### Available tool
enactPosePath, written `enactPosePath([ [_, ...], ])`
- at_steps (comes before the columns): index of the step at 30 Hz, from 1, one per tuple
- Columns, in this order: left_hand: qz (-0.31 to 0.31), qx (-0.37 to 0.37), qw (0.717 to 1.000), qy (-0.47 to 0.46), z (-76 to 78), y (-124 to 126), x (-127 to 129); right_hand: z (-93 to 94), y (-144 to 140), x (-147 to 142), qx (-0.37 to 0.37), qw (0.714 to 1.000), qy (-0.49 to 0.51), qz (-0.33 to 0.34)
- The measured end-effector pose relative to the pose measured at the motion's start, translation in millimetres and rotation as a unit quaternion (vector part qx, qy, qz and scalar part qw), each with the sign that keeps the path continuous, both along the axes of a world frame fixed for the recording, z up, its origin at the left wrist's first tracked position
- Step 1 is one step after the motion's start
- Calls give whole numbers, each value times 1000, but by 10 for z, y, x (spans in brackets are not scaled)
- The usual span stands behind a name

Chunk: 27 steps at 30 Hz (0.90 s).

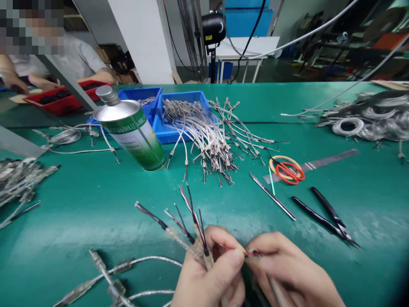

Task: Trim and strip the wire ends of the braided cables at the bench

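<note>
My left hand is closed around several clear-sheathed cables, whose red, white and black wire ends fan out above the fingers. Between its thumb and forefinger runs a thin red wire. My right hand touches the left fingertips and pinches the other end of this wire, beside a small dark bit I cannot make out. A greyish shaft shows under the right fingers; its kind is hidden. Thicker cables with connectors lie left of my left hand.
A green-and-white metal can stands beside blue trays and a heap of cables. To the right lie a craft knife, black-handled cutters, a steel ruler and orange loops. Across the bench a person works at a red tray.
</note>
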State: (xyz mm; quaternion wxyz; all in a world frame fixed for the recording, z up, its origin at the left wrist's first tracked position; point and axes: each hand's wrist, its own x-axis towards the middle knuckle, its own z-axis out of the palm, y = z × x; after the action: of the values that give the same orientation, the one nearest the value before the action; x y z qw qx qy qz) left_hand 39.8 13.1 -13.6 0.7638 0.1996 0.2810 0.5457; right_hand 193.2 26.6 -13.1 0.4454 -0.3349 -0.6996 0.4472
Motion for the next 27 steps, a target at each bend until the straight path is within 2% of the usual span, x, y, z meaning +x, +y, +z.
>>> enactPosePath([
  [2,13,2,1000,1,-23,19,5,24,42,-6,-25,999,41,-8],
  [4,21,8,1000,4,-38,41,5,63,80,-6,-134,989,61,9],
  [6,20,3,1000,4,-55,56,-8,93,110,-7,-260,959,100,59],
  [7,17,-3,1000,-1,-67,61,-21,99,121,-12,-300,941,123,92],
  [9,7,-22,1000,-10,-99,68,-58,87,144,-38,-334,914,172,152],
  [13,-31,-74,997,-22,-152,105,-115,22,208,-119,-345,889,225,200],
  [17,-47,-66,997,-13,-101,171,-91,82,257,-126,-344,891,227,190],
  [22,72,-82,994,29,84,234,-118,396,166,46,-305,901,266,153],
  [25,134,-86,987,-5,209,250,-252,609,4,274,-216,922,301,113],
  [27,174,-63,981,-53,280,255,-392,741,-142,485,-128,950,282,35],
])
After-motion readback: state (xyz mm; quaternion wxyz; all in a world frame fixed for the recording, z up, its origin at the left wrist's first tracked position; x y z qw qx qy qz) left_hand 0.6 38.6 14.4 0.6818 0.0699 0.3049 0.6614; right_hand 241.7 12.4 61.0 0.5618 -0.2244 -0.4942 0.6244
